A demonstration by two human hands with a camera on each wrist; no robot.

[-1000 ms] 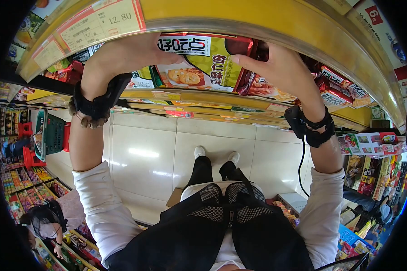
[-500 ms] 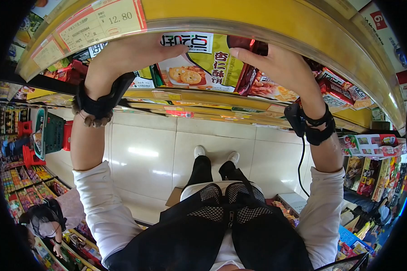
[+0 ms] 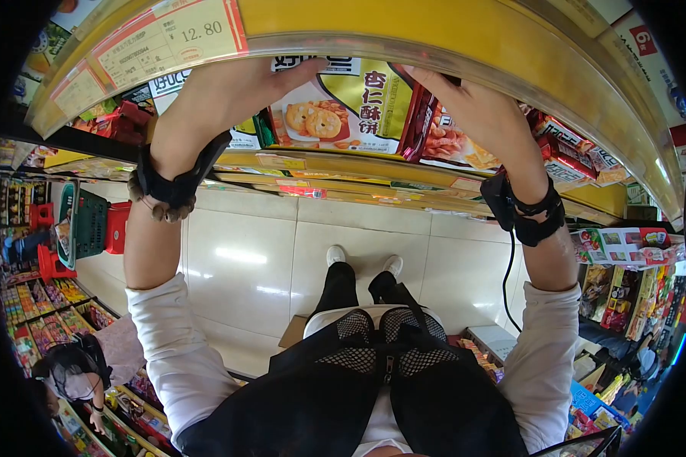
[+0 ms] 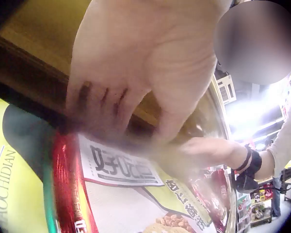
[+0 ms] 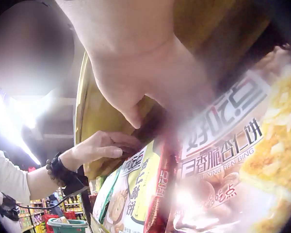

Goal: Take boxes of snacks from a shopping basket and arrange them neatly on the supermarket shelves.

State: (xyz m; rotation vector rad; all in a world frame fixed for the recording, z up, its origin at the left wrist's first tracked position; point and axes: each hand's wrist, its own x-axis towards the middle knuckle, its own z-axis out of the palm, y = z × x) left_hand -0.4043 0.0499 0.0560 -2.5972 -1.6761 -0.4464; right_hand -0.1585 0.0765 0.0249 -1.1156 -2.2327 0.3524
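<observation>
A yellow-green biscuit packet (image 3: 389, 114) with a cookie picture lies on the shelf, its top partly under the shelf lip in the head view. At its upper left is my left hand (image 3: 221, 95), thumb against the packet's top; its fingers point down at the top edge in the left wrist view (image 4: 140, 63). My right hand (image 3: 484, 114) reaches in at the upper right, over a red packet (image 3: 453, 141); its thumb hangs apart from the fingers in the right wrist view (image 5: 140, 73). Both hands' fingertips are hidden or blurred.
A yellow shelf edge (image 3: 404, 30) with a price tag (image 3: 175, 38) crosses above the hands. Red packets (image 3: 568, 156) fill the right side. Lower shelf edges (image 3: 343, 164) run beneath. A green basket (image 3: 91, 221) and another person (image 3: 76, 365) are at the left.
The yellow-green packet has shifted up under the shelf lip and slightly right. The left hand has moved right with it; the right hand has moved slightly, its thumb tip now further under the lip.
</observation>
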